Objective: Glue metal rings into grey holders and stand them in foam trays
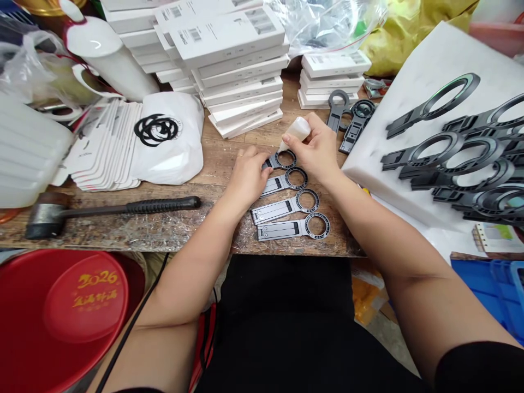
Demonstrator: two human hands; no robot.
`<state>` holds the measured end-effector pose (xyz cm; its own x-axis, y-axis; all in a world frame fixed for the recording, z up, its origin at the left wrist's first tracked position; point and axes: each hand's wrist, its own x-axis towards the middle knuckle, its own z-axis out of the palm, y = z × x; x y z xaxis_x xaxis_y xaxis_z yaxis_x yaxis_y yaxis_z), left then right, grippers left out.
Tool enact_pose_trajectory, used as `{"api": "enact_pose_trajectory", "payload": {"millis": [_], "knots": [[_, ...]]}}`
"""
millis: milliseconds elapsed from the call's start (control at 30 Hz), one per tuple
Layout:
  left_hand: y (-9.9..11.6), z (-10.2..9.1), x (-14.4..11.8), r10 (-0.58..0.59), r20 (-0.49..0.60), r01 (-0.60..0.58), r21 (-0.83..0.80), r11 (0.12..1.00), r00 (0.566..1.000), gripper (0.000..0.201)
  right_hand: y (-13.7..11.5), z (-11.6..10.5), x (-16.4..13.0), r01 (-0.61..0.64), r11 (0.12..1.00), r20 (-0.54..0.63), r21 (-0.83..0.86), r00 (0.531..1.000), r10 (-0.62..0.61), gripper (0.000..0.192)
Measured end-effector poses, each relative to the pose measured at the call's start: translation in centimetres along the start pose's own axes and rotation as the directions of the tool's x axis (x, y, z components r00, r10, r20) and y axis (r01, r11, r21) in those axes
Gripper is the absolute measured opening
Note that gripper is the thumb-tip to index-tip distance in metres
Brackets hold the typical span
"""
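1. Right hand [317,148] clamped around a small white squeeze bottle [298,130], nozzle tipped down at about 7 o'clock and touching the ring of the top bracket [281,160].
2. Left hand [248,176] pressed flat on the stem of that same top bracket, fingers together, pinning it to the table [172,229]; bracket ring just off the fingertips at 2 o'clock.
3. Three more ring brackets [291,215] lined up directly below at 6 o'clock from the bottle, rings to the right, stems to the left, lying just beside one another.
4. White foam sheet [413,71] out at 3 o'clock from the right hand, carrying a batch of black ring frames [454,150], overlapping.
5. Two dark bracket pieces [347,117] loose on the table at 1 o'clock, just beyond the right hand.
6. Stacks of white boxes [233,65] at 11 o'clock, a smaller stack [333,79] at 12 o'clock.
7. White bag [174,147] at 9 o'clock from the left hand, black rings [158,129] resting on top of it.
8. Mallet [102,212] lying along the table's near edge at 8 o'clock.
9. Red basin [65,316] down at 7 o'clock, below the table, covered by a red lid with gold lettering.
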<state>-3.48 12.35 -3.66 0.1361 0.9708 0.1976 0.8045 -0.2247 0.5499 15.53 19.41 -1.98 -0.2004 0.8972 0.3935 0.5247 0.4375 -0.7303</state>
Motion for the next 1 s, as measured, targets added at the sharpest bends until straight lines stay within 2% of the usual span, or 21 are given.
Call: {"api": "enact_pose_trajectory", "payload": {"millis": [200, 467, 733, 1000], "knots": [[0.2, -0.1, 0.0, -0.012, 0.015, 0.012, 0.009, 1.000, 1.000, 0.030, 0.9, -1.1, 0.7, -0.003, 1.000, -0.027, -0.021, 1.000, 0.002, 0.066], [0.1, -0.2, 0.0, -0.007, 0.018, 0.007, 0.010, 1.000, 1.000, 0.031, 1.5, -3.0, -0.8, 0.014, 1.000, -0.036, -0.013, 0.999, -0.014, 0.062], [0.2, -0.1, 0.0, -0.009, 0.001, 0.009, 0.010, 1.000, 1.000, 0.032, 0.7, -3.2, -2.2, 0.013, 1.000, -0.062, -0.009, 0.998, -0.014, 0.064], [0.1, -0.2, 0.1, -0.007, 0.014, 0.007, 0.004, 1.000, 1.000, 0.031, 1.2, -2.8, -1.2, 0.018, 1.000, -0.067, -0.012, 0.998, -0.019, 0.065]]}}
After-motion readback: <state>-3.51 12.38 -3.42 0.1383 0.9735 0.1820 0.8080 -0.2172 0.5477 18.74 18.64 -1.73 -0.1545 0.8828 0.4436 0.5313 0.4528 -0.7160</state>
